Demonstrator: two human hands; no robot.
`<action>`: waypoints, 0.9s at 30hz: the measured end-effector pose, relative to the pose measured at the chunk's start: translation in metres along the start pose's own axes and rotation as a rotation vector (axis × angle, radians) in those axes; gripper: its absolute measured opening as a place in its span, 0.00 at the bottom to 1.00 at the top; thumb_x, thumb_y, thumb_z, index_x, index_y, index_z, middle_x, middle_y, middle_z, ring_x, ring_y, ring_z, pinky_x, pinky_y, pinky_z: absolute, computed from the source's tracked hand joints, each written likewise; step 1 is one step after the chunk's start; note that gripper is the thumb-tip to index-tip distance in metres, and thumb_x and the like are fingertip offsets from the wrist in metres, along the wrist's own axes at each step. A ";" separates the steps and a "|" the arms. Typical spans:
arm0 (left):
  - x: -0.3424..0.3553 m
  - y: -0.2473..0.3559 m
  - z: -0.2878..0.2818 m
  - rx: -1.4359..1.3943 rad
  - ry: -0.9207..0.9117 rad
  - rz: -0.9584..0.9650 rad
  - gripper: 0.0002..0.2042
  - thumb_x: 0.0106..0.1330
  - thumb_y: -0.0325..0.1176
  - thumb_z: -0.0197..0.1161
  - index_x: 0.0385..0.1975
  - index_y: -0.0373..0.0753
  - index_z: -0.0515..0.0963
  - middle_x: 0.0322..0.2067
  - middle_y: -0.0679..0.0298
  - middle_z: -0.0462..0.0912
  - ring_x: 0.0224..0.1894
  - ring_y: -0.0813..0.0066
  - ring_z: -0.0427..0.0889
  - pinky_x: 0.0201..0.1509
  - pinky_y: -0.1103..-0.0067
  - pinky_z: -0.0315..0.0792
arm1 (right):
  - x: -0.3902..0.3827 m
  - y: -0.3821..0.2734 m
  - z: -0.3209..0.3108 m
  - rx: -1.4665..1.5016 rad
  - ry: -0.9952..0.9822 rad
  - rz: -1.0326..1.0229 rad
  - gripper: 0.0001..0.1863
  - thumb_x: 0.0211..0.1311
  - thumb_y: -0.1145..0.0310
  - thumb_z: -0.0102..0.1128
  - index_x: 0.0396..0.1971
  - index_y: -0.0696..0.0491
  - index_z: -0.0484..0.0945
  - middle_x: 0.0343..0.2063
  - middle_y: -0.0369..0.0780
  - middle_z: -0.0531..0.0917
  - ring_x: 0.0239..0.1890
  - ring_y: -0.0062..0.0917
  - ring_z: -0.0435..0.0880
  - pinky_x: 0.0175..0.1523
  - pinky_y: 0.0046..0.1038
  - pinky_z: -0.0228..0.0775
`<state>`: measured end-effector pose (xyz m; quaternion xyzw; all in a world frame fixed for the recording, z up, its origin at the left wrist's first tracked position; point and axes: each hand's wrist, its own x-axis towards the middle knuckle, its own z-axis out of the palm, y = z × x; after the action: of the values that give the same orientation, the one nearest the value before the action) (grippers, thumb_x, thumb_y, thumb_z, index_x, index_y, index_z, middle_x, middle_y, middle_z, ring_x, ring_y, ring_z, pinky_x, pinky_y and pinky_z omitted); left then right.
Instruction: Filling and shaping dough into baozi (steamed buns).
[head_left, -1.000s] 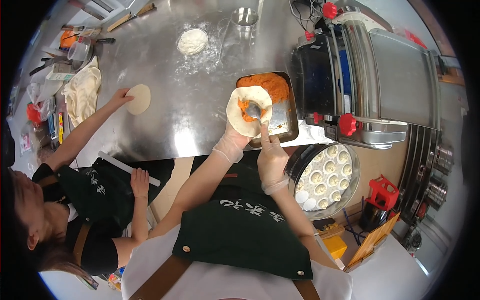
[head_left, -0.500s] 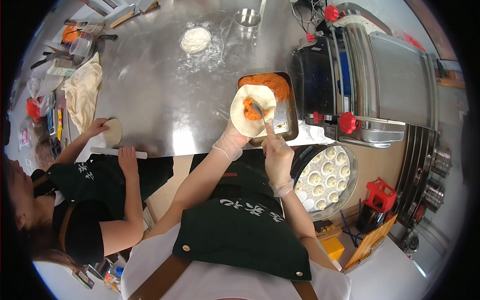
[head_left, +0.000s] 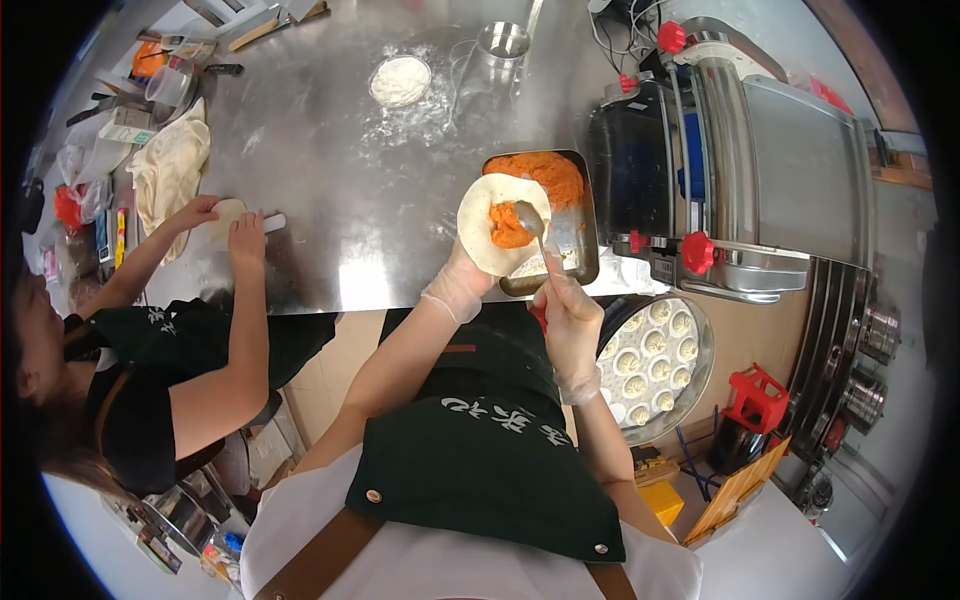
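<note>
My left hand (head_left: 466, 280) in a clear plastic glove supports a round pale dough wrapper (head_left: 476, 208) from below, with a mound of orange filling (head_left: 506, 230) at its middle. My gloved right hand (head_left: 570, 320) grips a metal spoon (head_left: 540, 236), whose bowl rests on the filling. Behind the wrapper, a rectangular metal tray (head_left: 590, 237) holds more orange filling. Below right, beside my right arm, a round steamer (head_left: 703, 362) contains several pleated buns on white paper rounds.
A co-worker (head_left: 140, 420) at left works dough with a white rolling pin (head_left: 274, 223). On the steel table (head_left: 310, 150) are a flour bowl (head_left: 400, 82), a metal cup (head_left: 504, 40) and piled dough (head_left: 170, 155). A roller machine (head_left: 750, 170) with red knobs stands at right.
My right hand has shifted right and down with the spoon, and the filling now sits plainly mounded on the wrapper. The co-worker's hands have moved together over a wrapper and rolling pin on the table.
</note>
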<state>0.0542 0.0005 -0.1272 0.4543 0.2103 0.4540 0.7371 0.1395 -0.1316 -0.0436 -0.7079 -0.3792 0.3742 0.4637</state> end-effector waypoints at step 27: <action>-0.012 -0.040 -0.037 -0.254 0.330 -0.316 0.13 0.66 0.40 0.52 0.38 0.37 0.76 0.37 0.59 0.80 0.42 0.65 0.79 0.46 0.72 0.74 | 0.069 0.076 -0.043 -1.083 0.176 -0.214 0.28 0.54 0.82 0.54 0.57 0.50 0.74 0.23 0.44 0.78 0.23 0.37 0.81 0.26 0.34 0.73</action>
<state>0.0408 0.0007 -0.1810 0.2394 0.3373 0.4240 0.8057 0.2221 -0.1079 -0.1147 -0.8312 -0.5469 0.0159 0.0990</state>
